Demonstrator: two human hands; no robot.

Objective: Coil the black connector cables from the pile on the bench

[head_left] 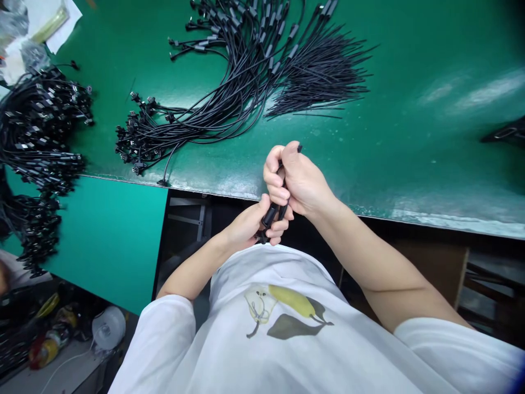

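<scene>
Just off the front edge of the green table, both hands are close together around a folded black cable [269,215]. My left hand [256,221] is lower, its fingers wrapped round the cable and a thick black cylindrical part of it. Above it, my right hand [297,178] is closed on the upper part of the same cable, and a small black tip pokes out beside the thumb. The fingers hide most of the cable. Beyond the hands, a long bundle of black cables [229,104] lies across the table, with connectors at the left and thin ends at the right.
Piles of black cables [41,120] hang over the left side of the green table [410,164]. Plastic bags and paper [65,24] are at the back left. A black object [508,133] lies at the right edge. Part of a person [18,271] shows at the lower left.
</scene>
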